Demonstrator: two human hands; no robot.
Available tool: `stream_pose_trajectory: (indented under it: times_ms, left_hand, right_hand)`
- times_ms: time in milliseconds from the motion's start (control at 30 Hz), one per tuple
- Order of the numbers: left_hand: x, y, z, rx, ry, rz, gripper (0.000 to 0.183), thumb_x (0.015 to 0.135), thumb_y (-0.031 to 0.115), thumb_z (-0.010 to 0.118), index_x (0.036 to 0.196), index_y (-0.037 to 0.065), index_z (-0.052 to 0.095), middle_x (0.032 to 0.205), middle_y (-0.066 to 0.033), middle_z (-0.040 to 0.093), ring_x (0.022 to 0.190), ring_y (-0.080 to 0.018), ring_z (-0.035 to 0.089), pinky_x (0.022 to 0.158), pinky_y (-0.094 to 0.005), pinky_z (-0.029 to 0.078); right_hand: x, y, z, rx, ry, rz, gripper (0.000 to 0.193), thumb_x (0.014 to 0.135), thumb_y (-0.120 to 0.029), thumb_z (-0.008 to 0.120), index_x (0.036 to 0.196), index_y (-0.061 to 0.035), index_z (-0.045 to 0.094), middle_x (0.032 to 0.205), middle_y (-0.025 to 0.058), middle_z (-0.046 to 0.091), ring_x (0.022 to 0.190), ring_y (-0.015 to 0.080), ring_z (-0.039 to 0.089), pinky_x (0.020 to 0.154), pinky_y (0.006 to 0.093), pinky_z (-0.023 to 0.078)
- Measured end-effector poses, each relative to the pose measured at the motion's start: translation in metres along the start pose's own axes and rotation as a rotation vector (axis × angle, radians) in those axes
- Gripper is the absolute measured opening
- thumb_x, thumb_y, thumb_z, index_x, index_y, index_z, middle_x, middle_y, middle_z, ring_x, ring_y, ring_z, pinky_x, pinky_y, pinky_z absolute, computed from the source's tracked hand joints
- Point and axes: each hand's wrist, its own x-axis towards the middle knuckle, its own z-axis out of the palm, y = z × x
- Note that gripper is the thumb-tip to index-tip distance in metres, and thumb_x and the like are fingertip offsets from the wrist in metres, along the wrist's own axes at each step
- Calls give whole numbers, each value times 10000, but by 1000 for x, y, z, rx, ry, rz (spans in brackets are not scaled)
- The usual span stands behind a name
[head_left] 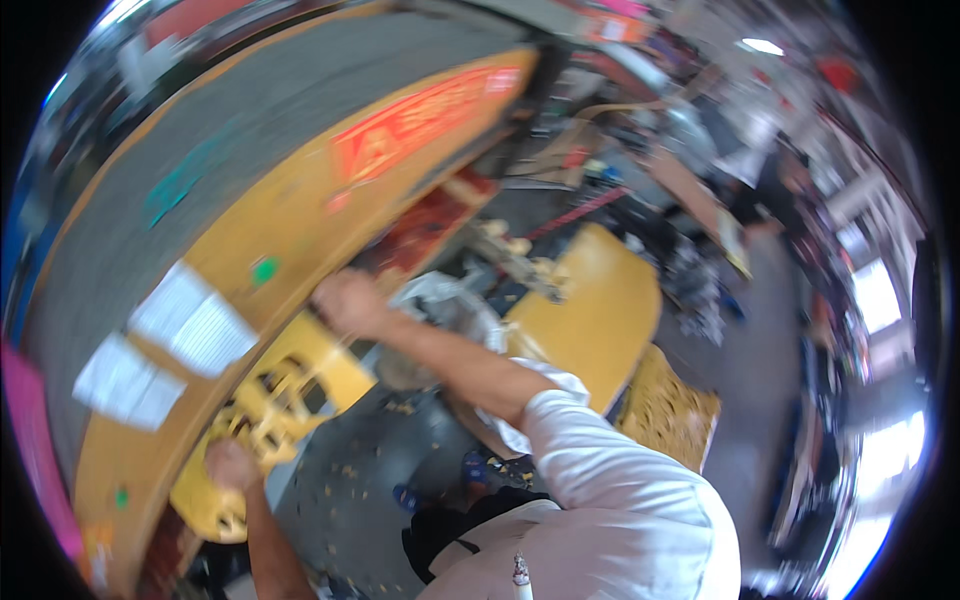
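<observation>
A yellow sheet [345, 378] with several cut-out openings slants along the lower side of a machine's orange-yellow front panel [235, 235]. My left hand [232, 463] is closed on the sheet near its lower left end. At the sheet's upper corner, close against the panel's edge, is my right hand [350, 303]. Its fingers look curled but are smeared by motion, so what they touch or hold is hidden. My right forearm reaches across from a white sleeve.
Two white papers [193, 318] and a red label [425, 120] are on the panel. Right of my arm are a plain yellow sheet [590, 300] and a perforated yellow one [668, 410]. A whitish bag [450, 305] stands below. Yellow scraps litter the dark floor [350, 500].
</observation>
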Motion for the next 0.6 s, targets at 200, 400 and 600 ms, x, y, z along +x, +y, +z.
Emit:
stream_pose_trajectory:
  times_ms: [200,400,600]
  left_hand:
    - [25,-16,-15,90,-125,-68,541,1083,406,370,1001,-7,710,1105,-204,717,974,-445,640,868,-557,513]
    - [36,-37,20,125,-210,-69,613,1086,480,317,1055,22,724,1167,-193,721,1035,-438,648,862,-580,511]
    - [61,-39,44,-86,18,26,350,981,312,536,843,39,705,902,-182,714,862,-413,662,776,-548,512]
  right_hand:
    - [-43,19,45,-194,-50,141,270,942,-350,650,790,-131,692,866,78,643,904,314,612,820,477,445]
    - [-33,25,78,-387,-188,171,269,919,-353,645,777,-134,709,820,67,656,858,299,630,779,475,445]
    - [-9,38,103,-160,-249,259,255,896,-332,627,838,-124,762,949,149,754,953,363,709,863,521,541]
